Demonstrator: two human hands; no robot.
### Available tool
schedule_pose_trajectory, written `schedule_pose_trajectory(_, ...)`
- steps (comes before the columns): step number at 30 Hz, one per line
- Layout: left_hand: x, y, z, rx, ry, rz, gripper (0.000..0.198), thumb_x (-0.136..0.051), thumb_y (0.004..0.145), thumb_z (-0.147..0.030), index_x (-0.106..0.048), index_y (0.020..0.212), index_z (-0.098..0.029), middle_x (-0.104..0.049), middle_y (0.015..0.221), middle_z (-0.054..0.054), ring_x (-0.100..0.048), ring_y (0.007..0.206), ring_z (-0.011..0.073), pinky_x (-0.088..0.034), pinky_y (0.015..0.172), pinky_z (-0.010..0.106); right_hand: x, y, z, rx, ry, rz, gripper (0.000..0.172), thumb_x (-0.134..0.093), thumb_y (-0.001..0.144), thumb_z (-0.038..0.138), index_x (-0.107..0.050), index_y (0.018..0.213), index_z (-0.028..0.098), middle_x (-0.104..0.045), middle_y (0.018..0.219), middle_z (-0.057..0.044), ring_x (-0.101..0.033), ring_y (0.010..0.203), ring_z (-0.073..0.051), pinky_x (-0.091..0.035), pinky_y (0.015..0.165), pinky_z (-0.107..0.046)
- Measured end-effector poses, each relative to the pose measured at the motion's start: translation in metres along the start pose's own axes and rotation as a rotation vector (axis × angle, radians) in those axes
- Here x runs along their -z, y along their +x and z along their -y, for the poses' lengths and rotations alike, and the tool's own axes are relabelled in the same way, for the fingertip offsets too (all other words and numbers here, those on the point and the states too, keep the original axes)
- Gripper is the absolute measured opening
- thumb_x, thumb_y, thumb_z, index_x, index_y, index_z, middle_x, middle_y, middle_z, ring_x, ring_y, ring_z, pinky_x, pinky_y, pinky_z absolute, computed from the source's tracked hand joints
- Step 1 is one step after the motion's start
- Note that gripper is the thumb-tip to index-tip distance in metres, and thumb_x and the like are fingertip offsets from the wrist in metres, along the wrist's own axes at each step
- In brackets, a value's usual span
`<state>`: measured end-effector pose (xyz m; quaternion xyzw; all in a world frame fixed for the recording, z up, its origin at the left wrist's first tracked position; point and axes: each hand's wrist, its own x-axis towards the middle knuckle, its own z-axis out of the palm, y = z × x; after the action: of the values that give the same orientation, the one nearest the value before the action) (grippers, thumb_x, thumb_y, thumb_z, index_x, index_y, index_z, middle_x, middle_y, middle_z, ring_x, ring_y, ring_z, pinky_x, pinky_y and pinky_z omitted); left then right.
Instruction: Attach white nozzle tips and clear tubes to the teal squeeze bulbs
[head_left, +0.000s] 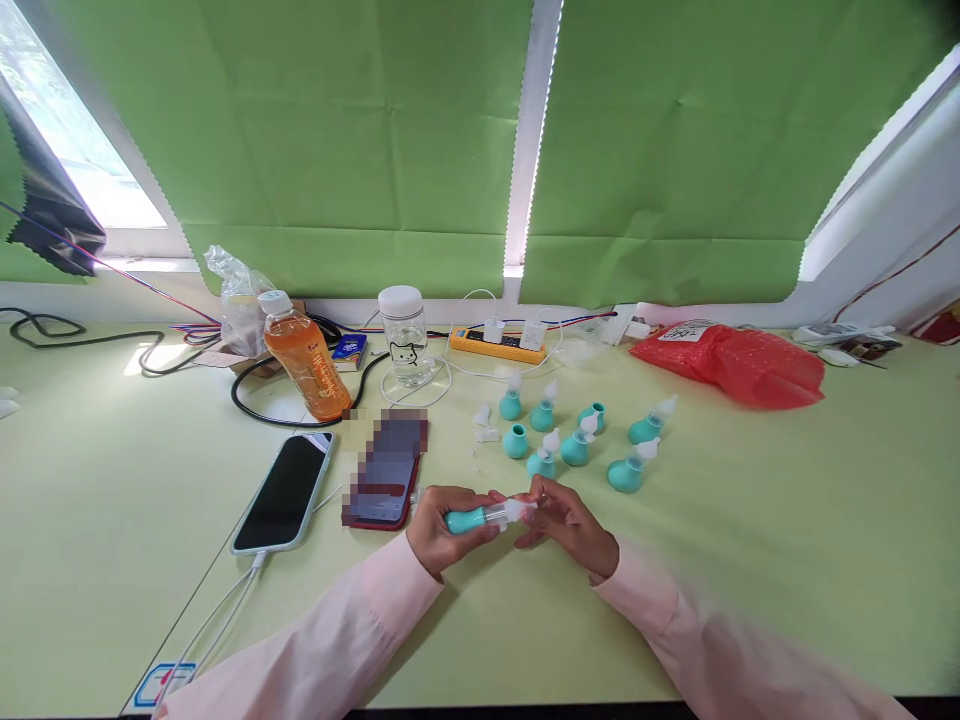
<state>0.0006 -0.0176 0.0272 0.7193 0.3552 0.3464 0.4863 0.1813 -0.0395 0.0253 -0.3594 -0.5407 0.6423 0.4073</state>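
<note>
Green blinds (337, 150) hung behind the clear jar (405, 335), which stood near the back of the pale table (787, 560). Well to the right of the jar lay a red plastic bag (731, 362). In front of the jar and to its left lay a dark-screened phone (285, 492) on its cable, and a red-cased phone (386, 470) lay just in front of the jar. An orange drink bottle (304, 360) stood just left of the jar, and a yellow power strip (495, 345) lay just to its right.

In front of the jar and to its right sat a group of teal bulbs (577, 440), several with white tips.

Nearer the person than the jar, the left hand (439, 525) was wrapped around a teal bulb (466, 520) held on its side above the table. The right hand (570, 525) pinched the end of that bulb's clear nozzle (510, 512) with its fingertips.

Loose white tips (484, 422) lay on the table to the jar's front right.
</note>
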Motion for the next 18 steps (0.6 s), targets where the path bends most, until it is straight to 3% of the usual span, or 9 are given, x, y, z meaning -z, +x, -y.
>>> schedule_pose_trajectory(4, 0.0, 0.001, 0.0, -0.027, 0.03, 0.005, 0.033, -0.06, 0.063, -0.031, -0.064, 0.085, -0.007, -0.06, 0.06, 0.006, -0.048, 0.049, 0.0125, -0.033, 0.045, 0.023, -0.005, -0.002, 0.0, 0.022, 0.008, -0.066, 0.03, -0.056, 0.067, 0.041, -0.035, 0.064, 0.02, -0.057, 0.079, -0.003, -0.05, 0.099, -0.023, -0.052, 0.06, -0.033)
schedule_pose_trajectory(8, -0.003, 0.002, -0.004, -0.033, 0.092, 0.021, 0.033, -0.056, 0.068, -0.033, -0.061, 0.091, -0.01, -0.062, 0.077, 0.008, -0.054, 0.064, 0.0169, -0.039, 0.054, 0.024, -0.012, -0.005, -0.002, 0.183, 0.035, -0.232, 0.023, -0.054, 0.071, 0.037, -0.039, 0.067, 0.02, -0.059, 0.084, -0.004, -0.053, 0.096, -0.023, -0.051, 0.067, -0.036)
schedule_pose_trajectory(12, -0.007, 0.003, -0.014, -0.134, 0.388, 0.044, 0.027, -0.049, 0.073, -0.033, -0.058, 0.092, -0.016, -0.06, 0.08, 0.007, -0.052, 0.071, 0.0173, -0.04, 0.063, 0.026, -0.017, -0.009, -0.002, 0.355, -0.138, -0.344, 0.009, -0.053, 0.074, 0.029, -0.049, 0.075, 0.02, -0.06, 0.093, -0.007, -0.053, 0.096, -0.023, -0.045, 0.078, -0.039)
schedule_pose_trajectory(14, -0.002, 0.007, -0.02, -0.215, 0.515, 0.044, 0.023, -0.048, 0.073, -0.031, -0.057, 0.089, -0.017, -0.058, 0.081, 0.007, -0.049, 0.078, 0.0185, -0.039, 0.069, 0.029, -0.018, -0.011, -0.002, 0.394, -0.259, -0.389, 0.014, -0.053, 0.073, 0.027, -0.051, 0.086, 0.021, -0.059, 0.099, -0.008, -0.052, 0.098, -0.024, -0.043, 0.081, -0.04)
schedule_pose_trajectory(16, 0.009, 0.016, -0.026, -0.255, 0.598, -0.016, 0.02, -0.051, 0.071, -0.03, -0.058, 0.085, -0.018, -0.055, 0.087, 0.007, -0.047, 0.083, 0.0194, -0.037, 0.074, 0.031, -0.018, -0.013, -0.002, 0.431, -0.335, -0.44, 0.025, -0.053, 0.073, 0.025, -0.047, 0.098, 0.023, -0.055, 0.106, -0.008, -0.051, 0.099, -0.023, -0.043, 0.082, -0.041)
schedule_pose_trajectory(18, 0.026, 0.031, -0.03, -0.223, 0.667, -0.154, 0.022, -0.052, 0.07, -0.032, -0.058, 0.086, -0.018, -0.052, 0.087, 0.007, -0.047, 0.082, 0.019, -0.037, 0.075, 0.031, -0.016, -0.014, -0.004, 0.471, -0.385, -0.457, 0.027, -0.051, 0.074, 0.023, -0.044, 0.101, 0.023, -0.054, 0.107, -0.008, -0.05, 0.1, -0.023, -0.044, 0.08, -0.041)
